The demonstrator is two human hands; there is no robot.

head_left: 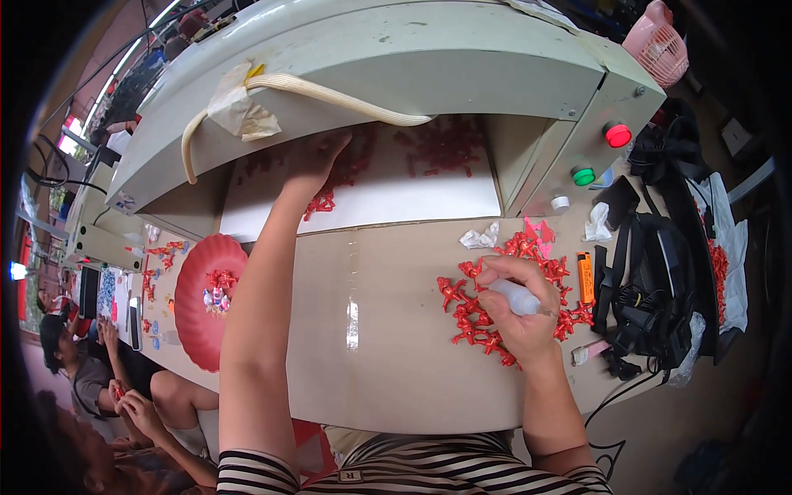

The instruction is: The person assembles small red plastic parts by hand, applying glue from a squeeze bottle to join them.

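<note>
My left hand point(315, 161) reaches inside the low opening of a pale grey machine, over its white board point(396, 216). Shade hides most of its fingers, so I cannot make out what they touch. Small red plastic figures point(320, 204) lie beside and under that wrist, with a darker-looking group point(445, 148) deeper inside. Closed around a small translucent white bottle point(513, 295), my right hand point(528, 318) is over a pile of red figures point(474, 322) on the table.
A round red tray point(191, 305) with figures stands left. An orange box point(586, 278), black bag point(652, 280) and crumpled tissue point(480, 237) lie right. The machine's front point(569, 140) carries red and green buttons. Two people sit at the lower left.
</note>
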